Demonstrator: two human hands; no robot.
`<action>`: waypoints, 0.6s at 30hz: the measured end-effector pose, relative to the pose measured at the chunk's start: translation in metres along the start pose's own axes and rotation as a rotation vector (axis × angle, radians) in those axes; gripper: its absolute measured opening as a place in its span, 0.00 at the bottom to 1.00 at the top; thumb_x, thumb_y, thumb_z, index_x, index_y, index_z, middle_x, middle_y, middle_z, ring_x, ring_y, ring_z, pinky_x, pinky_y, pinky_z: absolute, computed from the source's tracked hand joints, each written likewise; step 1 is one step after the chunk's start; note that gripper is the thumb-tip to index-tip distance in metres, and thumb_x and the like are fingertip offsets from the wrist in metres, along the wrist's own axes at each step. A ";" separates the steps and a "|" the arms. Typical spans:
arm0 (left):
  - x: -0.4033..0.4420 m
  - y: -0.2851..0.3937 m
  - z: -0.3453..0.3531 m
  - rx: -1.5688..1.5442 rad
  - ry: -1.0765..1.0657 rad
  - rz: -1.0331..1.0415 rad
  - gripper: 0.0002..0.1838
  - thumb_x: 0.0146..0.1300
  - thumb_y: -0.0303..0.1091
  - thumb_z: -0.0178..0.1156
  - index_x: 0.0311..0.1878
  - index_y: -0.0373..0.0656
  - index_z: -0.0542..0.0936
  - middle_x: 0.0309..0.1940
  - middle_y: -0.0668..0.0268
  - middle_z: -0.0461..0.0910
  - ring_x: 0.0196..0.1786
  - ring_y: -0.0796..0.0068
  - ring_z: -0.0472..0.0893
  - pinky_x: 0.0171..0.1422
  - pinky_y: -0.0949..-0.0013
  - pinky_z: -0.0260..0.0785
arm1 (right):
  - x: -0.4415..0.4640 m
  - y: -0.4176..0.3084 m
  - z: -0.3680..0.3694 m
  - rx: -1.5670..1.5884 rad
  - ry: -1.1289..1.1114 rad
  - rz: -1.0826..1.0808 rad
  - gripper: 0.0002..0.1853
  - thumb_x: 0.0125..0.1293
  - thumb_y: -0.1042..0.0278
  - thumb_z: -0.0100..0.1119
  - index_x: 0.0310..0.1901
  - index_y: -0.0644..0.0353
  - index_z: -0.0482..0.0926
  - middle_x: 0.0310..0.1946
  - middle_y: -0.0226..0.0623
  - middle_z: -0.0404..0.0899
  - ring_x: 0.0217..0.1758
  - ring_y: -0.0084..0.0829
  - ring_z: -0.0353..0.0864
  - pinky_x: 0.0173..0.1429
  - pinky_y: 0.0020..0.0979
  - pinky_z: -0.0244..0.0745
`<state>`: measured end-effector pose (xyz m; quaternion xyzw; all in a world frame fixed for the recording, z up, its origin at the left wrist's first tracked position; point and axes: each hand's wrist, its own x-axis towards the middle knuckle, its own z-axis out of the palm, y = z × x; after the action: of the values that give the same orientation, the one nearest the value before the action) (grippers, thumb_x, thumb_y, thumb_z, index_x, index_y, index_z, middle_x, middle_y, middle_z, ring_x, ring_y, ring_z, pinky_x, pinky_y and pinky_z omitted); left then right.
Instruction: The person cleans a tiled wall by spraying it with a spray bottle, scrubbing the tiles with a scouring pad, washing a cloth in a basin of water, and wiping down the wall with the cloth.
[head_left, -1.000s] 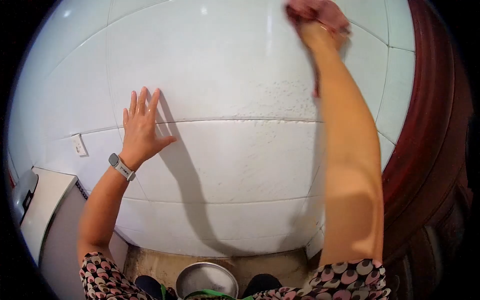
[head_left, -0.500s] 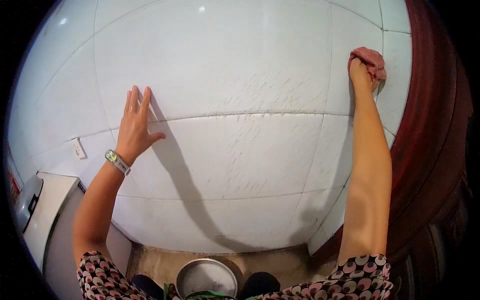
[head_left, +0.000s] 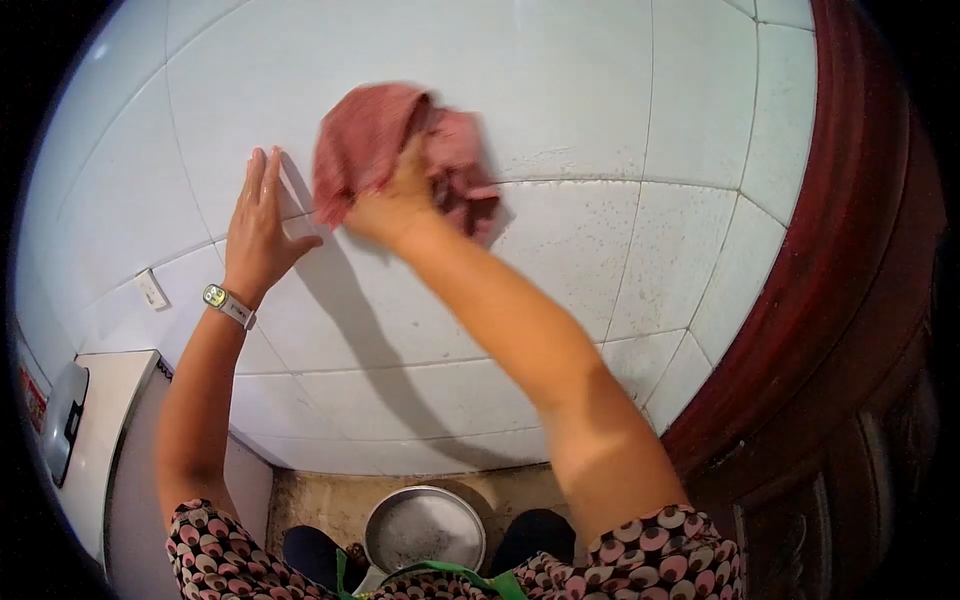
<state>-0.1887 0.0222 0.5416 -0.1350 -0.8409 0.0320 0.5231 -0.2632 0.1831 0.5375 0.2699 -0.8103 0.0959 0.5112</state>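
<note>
A bunched reddish-pink cloth (head_left: pixel 365 140) lies against the white tiled wall (head_left: pixel 560 90), left of the middle. My right hand (head_left: pixel 400 195) grips it, partly hidden in its folds and slightly blurred. To the left, my left hand (head_left: pixel 262 225) rests on the tiles with fingers stretched upward and thumb out, holding nothing. A watch (head_left: pixel 228 304) with a light strap is on the left wrist. Small droplets and faint marks dot the tiles to the right of the cloth.
A round metal pan (head_left: pixel 425 530) is on the brownish floor (head_left: pixel 325 500) between my knees. At the left are a wall socket (head_left: pixel 151 289) and a white-topped counter (head_left: pixel 110 390) bearing a grey object (head_left: pixel 64 420). Dark red carved wood (head_left: pixel 790 300) borders the wall at the right.
My right hand has swept the cloth from the right side of the wall leftward, close to my left hand. The left hand stays spread on the tiles. The view has shifted slightly.
</note>
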 end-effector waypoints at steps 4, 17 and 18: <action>-0.017 -0.018 0.015 0.005 0.041 0.136 0.58 0.36 0.28 0.74 0.70 0.37 0.48 0.70 0.47 0.50 0.71 0.49 0.55 0.72 0.59 0.54 | -0.001 -0.047 0.040 0.071 0.244 -0.128 0.28 0.53 0.51 0.56 0.54 0.60 0.73 0.57 0.48 0.67 0.71 0.50 0.46 0.74 0.52 0.32; -0.011 0.034 0.005 -0.019 -0.176 0.044 0.66 0.30 0.35 0.78 0.73 0.51 0.44 0.73 0.55 0.41 0.75 0.53 0.41 0.74 0.46 0.38 | 0.042 0.070 -0.033 0.227 0.437 -0.171 0.35 0.39 0.48 0.65 0.49 0.62 0.76 0.51 0.44 0.75 0.61 0.44 0.63 0.72 0.38 0.46; -0.012 0.032 0.007 -0.010 -0.183 0.042 0.66 0.30 0.35 0.78 0.73 0.51 0.44 0.73 0.55 0.41 0.75 0.53 0.41 0.74 0.46 0.38 | 0.039 0.079 -0.048 0.107 0.565 -0.152 0.32 0.40 0.51 0.64 0.47 0.63 0.77 0.50 0.46 0.76 0.62 0.44 0.63 0.71 0.37 0.49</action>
<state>-0.1833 0.0505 0.5220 -0.1516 -0.8824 0.0510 0.4426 -0.2813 0.2563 0.6034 0.3189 -0.6074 0.1712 0.7072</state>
